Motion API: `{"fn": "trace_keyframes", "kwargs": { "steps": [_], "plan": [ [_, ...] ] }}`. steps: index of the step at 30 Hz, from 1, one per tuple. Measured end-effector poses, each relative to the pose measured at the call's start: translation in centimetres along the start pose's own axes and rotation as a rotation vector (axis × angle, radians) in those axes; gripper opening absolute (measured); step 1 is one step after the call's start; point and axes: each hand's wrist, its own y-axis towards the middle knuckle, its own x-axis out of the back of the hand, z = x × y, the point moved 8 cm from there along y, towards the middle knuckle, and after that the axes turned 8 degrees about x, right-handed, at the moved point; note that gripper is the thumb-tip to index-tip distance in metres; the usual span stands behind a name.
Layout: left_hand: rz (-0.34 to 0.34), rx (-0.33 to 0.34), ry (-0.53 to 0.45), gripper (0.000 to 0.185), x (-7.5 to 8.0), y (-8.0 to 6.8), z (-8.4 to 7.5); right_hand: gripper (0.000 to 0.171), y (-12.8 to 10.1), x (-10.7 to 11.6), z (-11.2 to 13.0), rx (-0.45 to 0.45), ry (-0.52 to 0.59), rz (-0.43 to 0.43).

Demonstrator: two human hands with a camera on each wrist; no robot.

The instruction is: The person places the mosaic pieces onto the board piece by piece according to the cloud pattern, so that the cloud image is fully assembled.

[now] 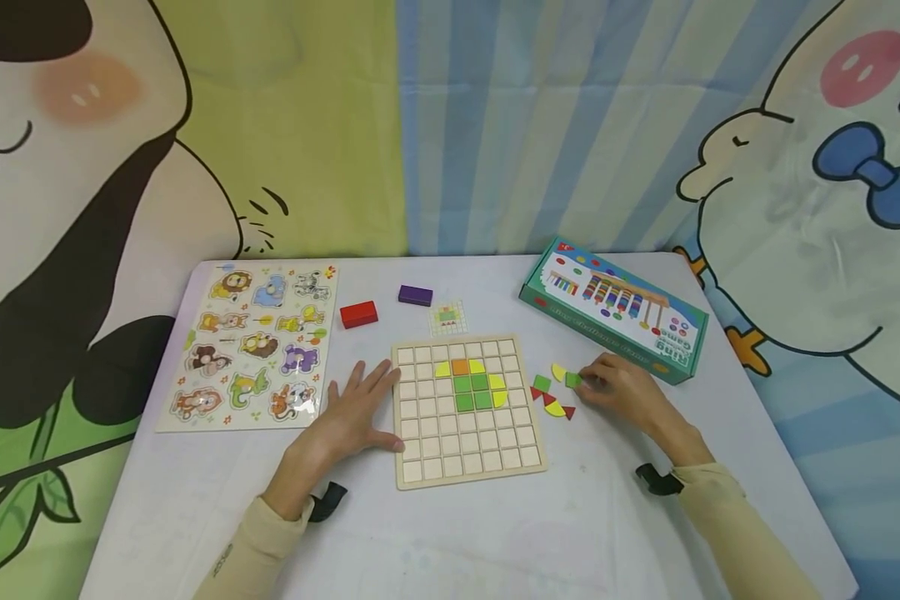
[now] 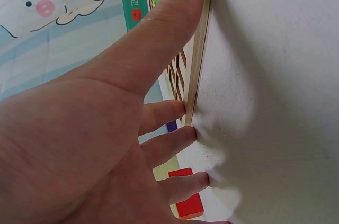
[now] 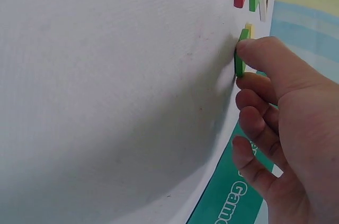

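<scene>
A wooden grid board (image 1: 435,450) lies on the white table, with several green square tiles (image 1: 462,402), an orange square tile (image 1: 460,367) and several yellow rounded tiles (image 1: 497,382) in its upper half. My left hand (image 1: 345,425) has its fingers spread at the board's left side, the thumb and some fingertips against the wooden edge (image 2: 198,60). To the right of the board, my right hand (image 1: 630,400) pinches a loose green square tile (image 3: 240,65) between thumb and index finger, low over the table. Beside it lie loose red triangle tiles (image 1: 568,412), yellow rounded tiles (image 1: 555,409) and another green square (image 1: 542,383).
Above the board lie a small pattern card (image 1: 448,317), a red block (image 1: 358,314) and a purple block (image 1: 416,295). An animal puzzle board (image 1: 255,358) covers the left side. A green game box (image 1: 615,308) sits at back right, just beyond my right hand.
</scene>
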Motion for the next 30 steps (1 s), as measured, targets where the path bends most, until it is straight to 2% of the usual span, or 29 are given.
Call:
{"fn": "trace_keyframes", "kwargs": {
  "steps": [8,16,24,30],
  "plan": [
    [0.006,0.008,0.003,0.116,-0.2,0.1,0.2,0.027,1.0,0.7,1.1,0.091,-0.011,-0.058],
    [0.001,0.002,-0.002,0.117,-0.3,0.1,0.3,0.026,3.8,0.4,4.1,0.195,0.045,-0.073],
    [0.017,0.015,-0.006,0.116,-0.4,0.1,0.2,0.027,7.7,-1.2,8.6,0.277,0.077,-0.041],
    [0.013,0.022,-0.001,0.118,-0.3,0.1,0.2,0.024,10.4,-2.7,12.6,0.385,0.101,-0.019]
  ]
}}
